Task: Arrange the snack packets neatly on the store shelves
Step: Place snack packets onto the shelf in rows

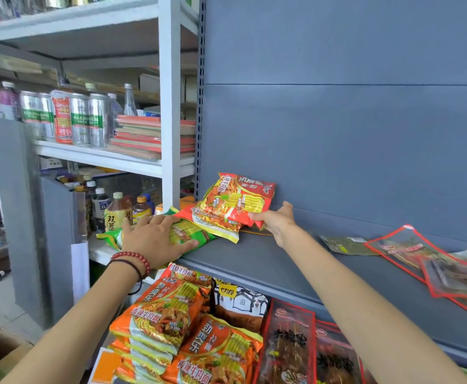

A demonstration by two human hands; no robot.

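Note:
A red and yellow noodle packet (238, 199) leans tilted against the grey back panel on the grey shelf (268, 261). My right hand (278, 221) grips its lower right corner. Under it lies another red packet (213, 221), flat. A green noodle packet (188, 234) lies at the shelf's left end and hangs over the edge. My left hand (154, 239) rests flat on the green packet, fingers spread. A red bead bracelet (132, 259) is on that wrist.
Clear red-edged snack packets (426, 259) and a small green packet (346, 245) lie further right on the same shelf. Orange noodle packets (171, 314) and dark snack packs (290, 347) fill the shelf below. A white rack (168, 106) with cans and bottles stands to the left.

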